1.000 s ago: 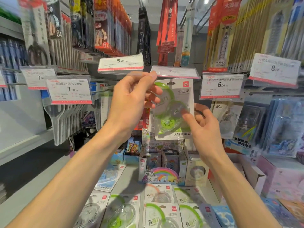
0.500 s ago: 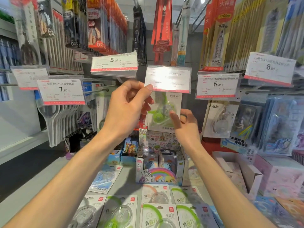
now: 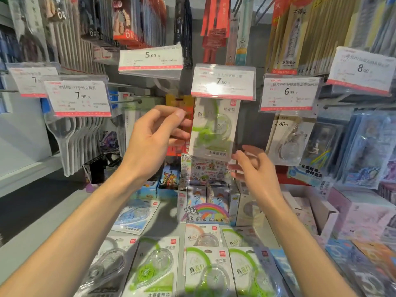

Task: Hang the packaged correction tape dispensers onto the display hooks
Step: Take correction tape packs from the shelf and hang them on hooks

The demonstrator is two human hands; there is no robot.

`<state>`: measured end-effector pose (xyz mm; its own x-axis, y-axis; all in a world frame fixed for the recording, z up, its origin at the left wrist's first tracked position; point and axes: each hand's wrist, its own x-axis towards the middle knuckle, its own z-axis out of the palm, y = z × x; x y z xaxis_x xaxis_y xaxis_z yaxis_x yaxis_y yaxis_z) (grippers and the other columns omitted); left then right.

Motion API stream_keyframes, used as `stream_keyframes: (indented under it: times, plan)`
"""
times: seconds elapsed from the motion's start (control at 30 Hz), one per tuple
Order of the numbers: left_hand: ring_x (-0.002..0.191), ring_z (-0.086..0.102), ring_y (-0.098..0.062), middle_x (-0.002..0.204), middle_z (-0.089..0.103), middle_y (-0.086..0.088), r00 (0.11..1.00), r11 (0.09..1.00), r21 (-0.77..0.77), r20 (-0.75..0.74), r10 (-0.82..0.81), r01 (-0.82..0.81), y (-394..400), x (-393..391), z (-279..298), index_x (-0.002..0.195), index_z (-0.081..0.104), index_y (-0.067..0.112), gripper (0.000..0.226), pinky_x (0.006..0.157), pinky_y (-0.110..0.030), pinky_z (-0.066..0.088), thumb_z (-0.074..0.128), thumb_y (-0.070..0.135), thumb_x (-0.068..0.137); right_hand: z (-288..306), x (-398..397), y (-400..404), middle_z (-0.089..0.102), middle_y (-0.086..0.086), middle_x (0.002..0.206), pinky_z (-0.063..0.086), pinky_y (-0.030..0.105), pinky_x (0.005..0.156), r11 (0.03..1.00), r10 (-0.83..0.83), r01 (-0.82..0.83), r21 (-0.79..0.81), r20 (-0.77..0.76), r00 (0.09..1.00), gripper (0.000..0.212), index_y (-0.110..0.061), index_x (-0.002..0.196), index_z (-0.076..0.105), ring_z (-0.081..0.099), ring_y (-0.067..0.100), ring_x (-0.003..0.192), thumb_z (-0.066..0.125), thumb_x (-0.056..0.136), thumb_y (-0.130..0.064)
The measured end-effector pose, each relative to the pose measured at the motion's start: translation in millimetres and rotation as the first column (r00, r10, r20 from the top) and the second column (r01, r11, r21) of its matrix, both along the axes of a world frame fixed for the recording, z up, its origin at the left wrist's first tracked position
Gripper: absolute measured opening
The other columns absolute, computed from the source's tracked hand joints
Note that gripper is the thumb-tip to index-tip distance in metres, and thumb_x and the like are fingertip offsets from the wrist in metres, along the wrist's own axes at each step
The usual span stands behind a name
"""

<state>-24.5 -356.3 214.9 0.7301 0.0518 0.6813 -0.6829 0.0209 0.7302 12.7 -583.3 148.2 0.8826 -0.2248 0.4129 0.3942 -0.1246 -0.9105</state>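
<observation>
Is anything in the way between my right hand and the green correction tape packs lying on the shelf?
Nothing visible blocks it. The right hand is open, and the packs on the shelf lie uncovered below it.

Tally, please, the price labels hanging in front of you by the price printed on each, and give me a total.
7.90 price labels: 2 (left one, centre one)
5.00 price label: 1
6.00 price label: 1
8.00 price label: 1
Half-hidden price label, only a 7 readable: 1
Total: 6
</observation>
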Motion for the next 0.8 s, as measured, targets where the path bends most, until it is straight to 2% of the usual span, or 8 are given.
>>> stream_keyframes:
  times: [0.13, 0.27, 0.47, 0.6, 0.7, 0.73, 0.8]
  plan:
    - [0.065, 0.068, -0.015, 0.077, 0.075, 0.003, 0.997, 0.999, 0.005, -0.064, 0.049, -0.049, 23, -1, -35, 0.101, 0.069, 0.012, 0.007, 0.061, -0.025, 0.057, 0.062, 0.012, 0.101, -26, -18, -3, 0.081, 0.006, 0.086, 0.060, 0.020, 0.061, 0.997, 0.046, -0.045, 0.067, -0.024, 0.999, 0.016, -0.013, 0.118, 0.064, 0.073, 0.013, 0.067, 0.061, 0.104, -0.020]
    - [0.061, 0.062, -0.012, 0.069, 0.072, 0.006, 0.984, 0.993, -0.006, -0.138, 0.115, -0.117, 52, -6, -81, 0.096, 0.070, 0.016, 0.012, 0.055, -0.023, 0.052, 0.062, 0.007, 0.099, -55, -31, 13, 0.074, 0.004, 0.067, 0.051, 0.021, 0.050, 0.991, 0.097, -0.089, 0.098, -0.081, 0.992, 0.010, -0.009, 0.106, 0.067, 0.060, 0.012, 0.051, 0.060, 0.104, -0.017]
    - [0.055, 0.056, -0.006, 0.065, 0.067, 0.005, 0.926, 0.977, 0.083, -0.311, 0.214, -0.198, 108, -9, -151, 0.093, 0.069, 0.012, 0.011, 0.053, -0.018, 0.046, 0.065, 0.003, 0.095, -101, -41, 56, 0.070, 0.003, 0.064, 0.049, 0.020, 0.048, 0.972, 0.219, -0.198, 0.124, -0.188, 0.958, 0.013, -0.009, 0.101, 0.070, 0.057, 0.013, 0.050, 0.060, 0.104, -0.016]
    - [0.063, 0.054, -0.005, 0.077, 0.063, -0.004, 0.851, 0.939, 0.288, -0.429, 0.302, -0.188, 139, -12, -190, 0.098, 0.069, 0.017, 0.010, 0.058, -0.013, 0.045, 0.072, 0.008, 0.093, -131, -39, 95, 0.070, 0.004, 0.063, 0.050, 0.021, 0.048, 0.946, 0.315, -0.282, 0.161, -0.239, 0.919, 0.009, -0.008, 0.097, 0.067, 0.058, 0.012, 0.049, 0.062, 0.102, -0.013]
    - [0.064, 0.054, -0.004, 0.078, 0.066, 0.008, 0.806, 0.877, 0.468, -0.476, 0.351, -0.105, 155, -16, -212, 0.099, 0.070, 0.023, 0.019, 0.062, -0.014, 0.045, 0.082, 0.025, 0.084, -148, -33, 116, 0.072, 0.001, 0.066, 0.049, 0.017, 0.050, 0.925, 0.380, -0.361, 0.119, -0.305, 0.873, 0.009, -0.009, 0.094, 0.069, 0.061, 0.009, 0.052, 0.063, 0.100, -0.007]
    - [0.066, 0.055, -0.002, 0.084, 0.068, 0.011, 0.790, 0.833, 0.547, -0.473, 0.389, -0.083, 159, -17, -218, 0.101, 0.070, 0.027, 0.027, 0.064, -0.017, 0.045, 0.085, 0.036, 0.080, -153, -30, 121, 0.073, -0.001, 0.068, 0.048, 0.017, 0.050, 0.921, 0.385, -0.380, 0.082, -0.329, 0.862, 0.013, -0.011, 0.091, 0.070, 0.062, 0.008, 0.054, 0.062, 0.099, -0.003]
    - [0.079, 0.055, 0.000, 0.096, 0.060, 0.017, 0.781, 0.645, 0.763, -0.378, 0.497, -0.041, 165, -16, -225, 0.110, 0.067, 0.036, 0.051, 0.069, -0.019, 0.041, 0.079, 0.065, 0.069, -159, -27, 128, 0.073, -0.001, 0.074, 0.049, 0.018, 0.053, 0.911, 0.377, -0.412, -0.023, -0.356, 0.855, 0.018, -0.010, 0.088, 0.072, 0.063, 0.008, 0.060, 0.060, 0.096, 0.001]
